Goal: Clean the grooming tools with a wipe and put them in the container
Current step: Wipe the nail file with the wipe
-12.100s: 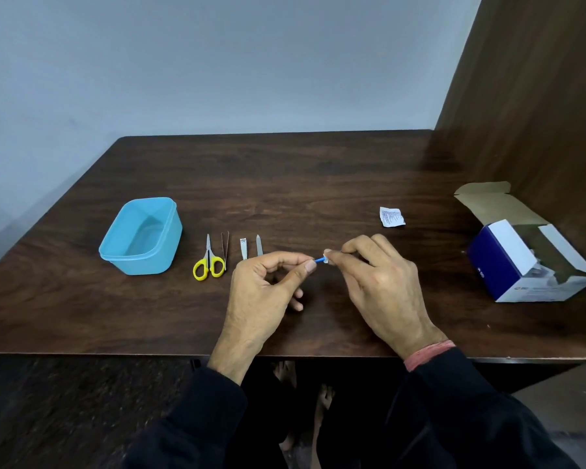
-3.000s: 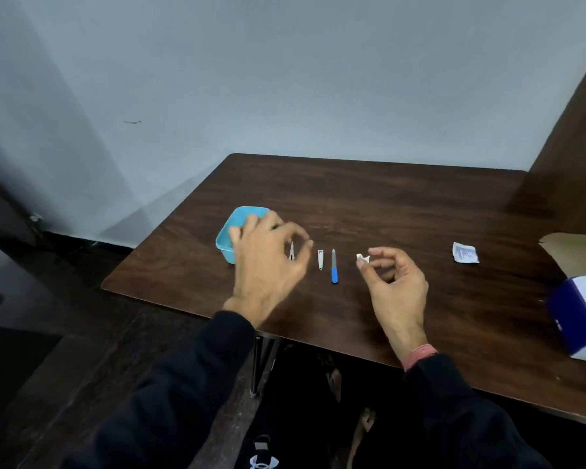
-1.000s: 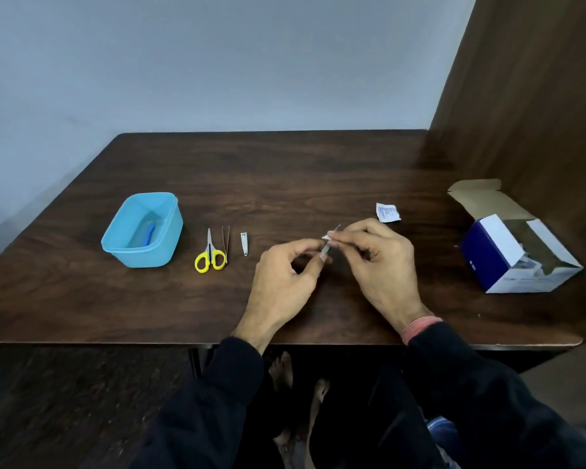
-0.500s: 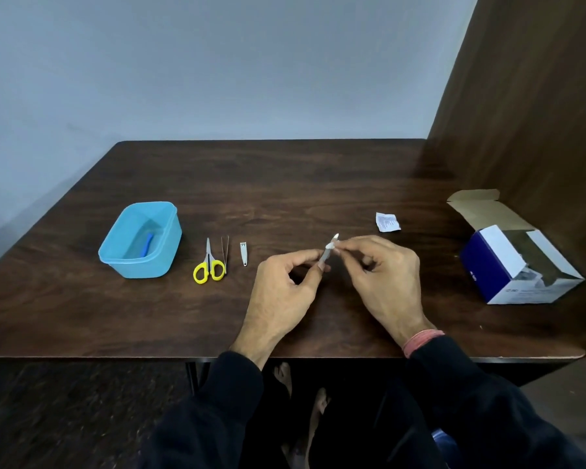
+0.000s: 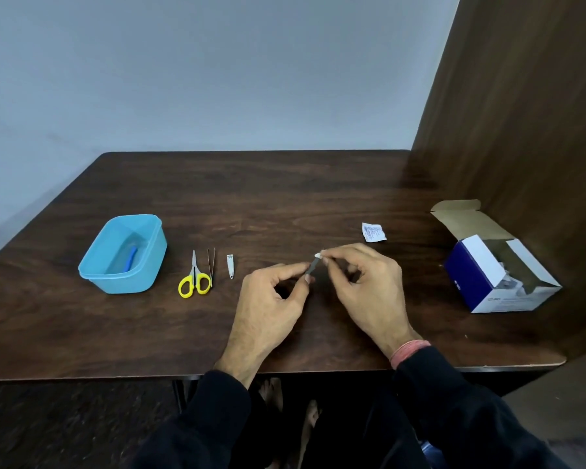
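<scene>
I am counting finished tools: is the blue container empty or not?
Not empty. The blue container has no lid, and one blue-handled tool lies on its bottom.

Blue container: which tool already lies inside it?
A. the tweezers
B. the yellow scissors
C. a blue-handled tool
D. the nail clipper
C. A blue-handled tool lies inside the blue container, while the scissors, tweezers and nail clipper lie on the table to its right.
</scene>
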Available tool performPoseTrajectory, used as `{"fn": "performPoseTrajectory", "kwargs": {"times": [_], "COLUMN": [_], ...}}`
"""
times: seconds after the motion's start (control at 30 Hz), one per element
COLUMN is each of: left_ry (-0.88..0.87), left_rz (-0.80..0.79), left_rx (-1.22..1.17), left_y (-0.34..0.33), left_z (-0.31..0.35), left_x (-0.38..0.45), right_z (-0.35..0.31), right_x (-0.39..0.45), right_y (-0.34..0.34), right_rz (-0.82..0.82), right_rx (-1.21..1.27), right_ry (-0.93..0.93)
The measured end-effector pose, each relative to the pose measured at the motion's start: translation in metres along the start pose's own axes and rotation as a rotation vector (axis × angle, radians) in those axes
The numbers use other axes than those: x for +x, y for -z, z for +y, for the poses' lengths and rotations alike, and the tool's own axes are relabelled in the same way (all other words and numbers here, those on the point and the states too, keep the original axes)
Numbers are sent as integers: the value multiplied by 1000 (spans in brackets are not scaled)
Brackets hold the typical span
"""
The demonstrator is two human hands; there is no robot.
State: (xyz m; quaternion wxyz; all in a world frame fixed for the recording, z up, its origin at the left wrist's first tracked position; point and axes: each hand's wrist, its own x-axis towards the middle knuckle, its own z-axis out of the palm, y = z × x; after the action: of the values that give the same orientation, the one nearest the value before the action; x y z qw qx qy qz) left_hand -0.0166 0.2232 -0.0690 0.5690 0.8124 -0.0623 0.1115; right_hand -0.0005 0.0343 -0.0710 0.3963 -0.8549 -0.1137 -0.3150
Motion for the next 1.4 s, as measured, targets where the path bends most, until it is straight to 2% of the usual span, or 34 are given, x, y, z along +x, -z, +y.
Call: {"fn": "performPoseTrajectory", "kwargs": {"times": [0.47, 0.67, 0.8, 0.9, 1.03, 1.13, 1.23, 1.4], "left_ry": [-3, 9, 22, 16, 32, 41, 38, 38], "left_rz": [-24, -29, -39, -43, -40, -38, -55, -34], "left_rx": [51, 64, 67, 70, 41, 17, 6, -38], "left_y": [1, 0, 0, 1, 0, 1, 2, 3], "left_z": [-3, -1, -1, -2, -4, -5, -4, -5], "left_x": [4, 3, 3, 4, 5, 5, 4, 6], "right_z": [-2, -4, -1, -2, 1, 2, 3, 0], "right_x": [5, 3, 5, 3, 3, -2, -3, -8], "right_y": [2, 2, 2, 1, 0, -2, -3, -4], "right_rz": [-13, -82, -53, -84, -37, -50, -5, -57], "right_rx": [131, 95, 88, 67, 39, 0, -48, -131], "right_ry": [-166, -111, -153, -86, -81, 18, 25, 146]}}
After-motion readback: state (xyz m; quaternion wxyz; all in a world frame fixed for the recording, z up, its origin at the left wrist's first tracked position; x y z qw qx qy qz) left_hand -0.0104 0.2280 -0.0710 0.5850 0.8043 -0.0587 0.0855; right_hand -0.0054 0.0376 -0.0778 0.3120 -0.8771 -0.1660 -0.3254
